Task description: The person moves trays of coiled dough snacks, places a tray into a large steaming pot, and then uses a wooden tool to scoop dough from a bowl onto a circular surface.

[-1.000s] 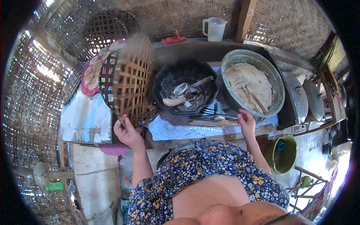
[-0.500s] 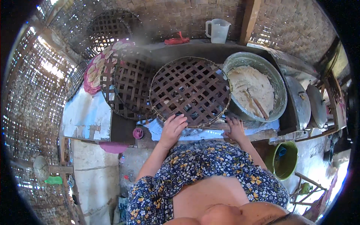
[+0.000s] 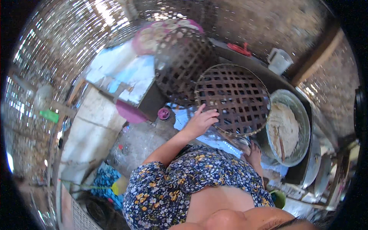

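A round brown tray of open woven strips lies in front of me. My left hand rests at its near left rim, fingers stretched out and apart, not closed around it. My right hand lies at the near edge of the counter between the tray and a large basin; its fingers look extended and it holds nothing that I can see. Pale, thick dough or batter fills much of the basin, and a wooden-handled tool stands in it.
Another woven tray leans at the left, partly blurred. Behind it, a pink-edged round tray bears several pale discs. A clear jug and a red plastic bag sit at the back. A small pink container stands near the counter's front.
My view has turned to the left, so the counter appears slanted and further right. Both hands stay near the same places, the left one by the tray's rim.
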### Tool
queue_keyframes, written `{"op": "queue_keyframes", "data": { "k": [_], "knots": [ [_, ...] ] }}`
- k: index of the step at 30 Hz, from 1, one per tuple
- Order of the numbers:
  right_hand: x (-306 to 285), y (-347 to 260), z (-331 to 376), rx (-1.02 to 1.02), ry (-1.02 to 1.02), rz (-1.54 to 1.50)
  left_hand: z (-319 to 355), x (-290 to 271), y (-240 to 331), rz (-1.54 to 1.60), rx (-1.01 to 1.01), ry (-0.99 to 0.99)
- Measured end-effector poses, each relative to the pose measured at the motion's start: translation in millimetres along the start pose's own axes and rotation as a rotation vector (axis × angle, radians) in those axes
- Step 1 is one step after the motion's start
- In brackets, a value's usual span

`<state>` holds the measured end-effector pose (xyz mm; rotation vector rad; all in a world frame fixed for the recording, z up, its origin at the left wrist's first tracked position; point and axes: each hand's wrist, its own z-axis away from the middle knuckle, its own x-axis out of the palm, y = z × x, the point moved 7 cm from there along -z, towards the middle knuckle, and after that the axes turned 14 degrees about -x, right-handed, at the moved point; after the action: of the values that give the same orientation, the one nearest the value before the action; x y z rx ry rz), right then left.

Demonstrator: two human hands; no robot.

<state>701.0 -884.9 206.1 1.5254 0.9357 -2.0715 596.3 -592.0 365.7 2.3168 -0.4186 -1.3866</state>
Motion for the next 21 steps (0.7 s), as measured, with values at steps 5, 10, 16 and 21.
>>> {"op": "queue_keyframes", "data": {
  "k": [5, 10, 16, 21],
  "knots": [
    [2.6, 5.1, 0.6, -0.041, -0.025, 0.02, -6.2, -8.1, -1.2, 0.057, 0.072, 0.085],
    [12.0, 19.0, -2.8, -0.081, 0.001, 0.003, 1.8, -42.7, 5.6, -0.026, 0.047, 0.063],
    [12.6, 25.4, -6.3, -0.038, -0.003, 0.022, 135.9, -157.1, -117.7, -0.31, -0.718, 1.583],
    [5.0, 17.1, -0.6, -0.047, -0.022, -0.016, 212.0, -106.3, -265.4, 1.409, -1.207, 1.454]
  ]
}}
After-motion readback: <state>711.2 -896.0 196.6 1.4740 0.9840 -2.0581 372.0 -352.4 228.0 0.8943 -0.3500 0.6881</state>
